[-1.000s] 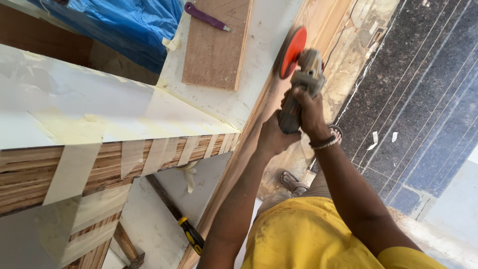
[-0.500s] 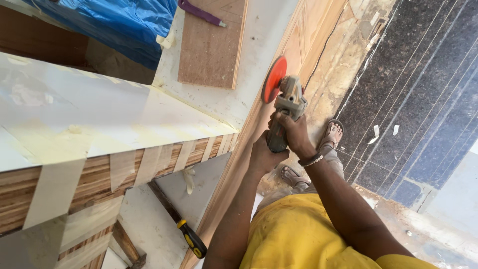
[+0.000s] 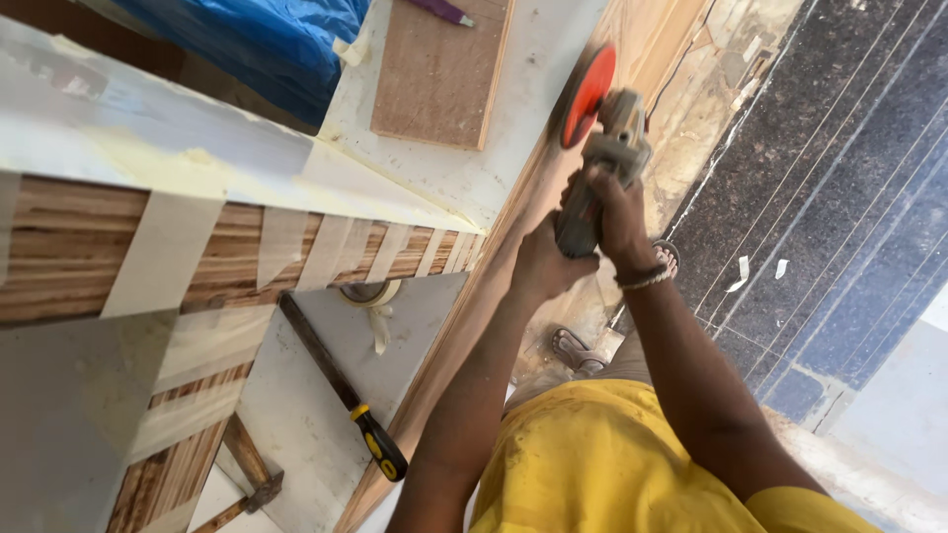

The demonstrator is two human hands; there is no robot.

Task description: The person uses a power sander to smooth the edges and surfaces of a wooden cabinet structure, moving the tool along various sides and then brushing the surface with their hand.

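Both of my hands hold a grey angle grinder (image 3: pixel 614 148) fitted with a red disc (image 3: pixel 589 96). My right hand (image 3: pixel 617 212) grips its body from above, a beaded bracelet on that wrist. Lower down, my left hand (image 3: pixel 541 265) wraps around the rear handle. The disc sits against the long wooden edge (image 3: pixel 513 227) of a white-topped panel (image 3: pixel 538 59).
A brown plywood piece (image 3: pixel 439 74) with a purple pen (image 3: pixel 439 10) lies on the white top, beside a blue tarp (image 3: pixel 267 39). A taped laminated edge (image 3: pixel 247 247) juts out at left. Below lie a tape roll (image 3: pixel 370 293), a yellow-handled tool (image 3: pixel 375 444) and a hammer (image 3: pixel 247 474). Dark stone floor (image 3: pixel 820 197) at right.
The grinder slid back along the wooden edge toward me, then moved away up the edge again. Both hands stayed on it throughout.
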